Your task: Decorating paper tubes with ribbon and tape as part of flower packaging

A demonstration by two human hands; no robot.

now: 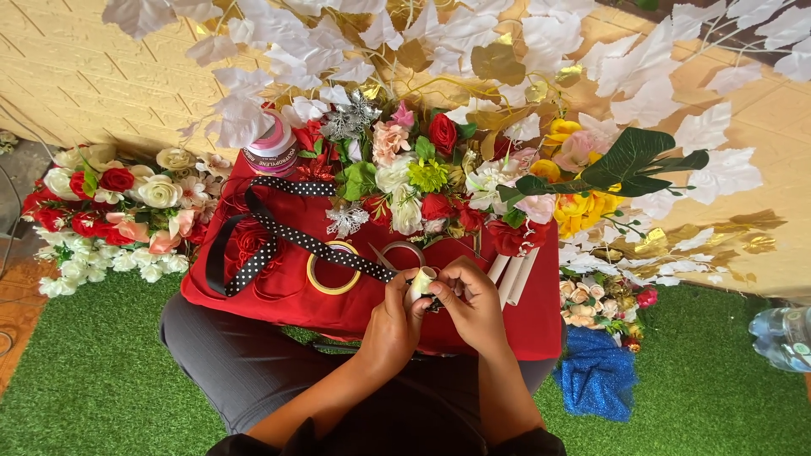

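Green artificial turf underlies everything; both hands, left hand and right hand, pinch shut on a cream ribbon roll standing upright between their fingers.

so the little roll pinched in my fingers is cream, kinda pale yellow. The cloth on my lap is deep red, and the ribbon across it is black with white polka dots. Tape ring is yellow-gold. Big leaves up top are white with some gold ones mixed in, roses on the left are red, cream and peach, turf is bright green, glittery mesh is blue
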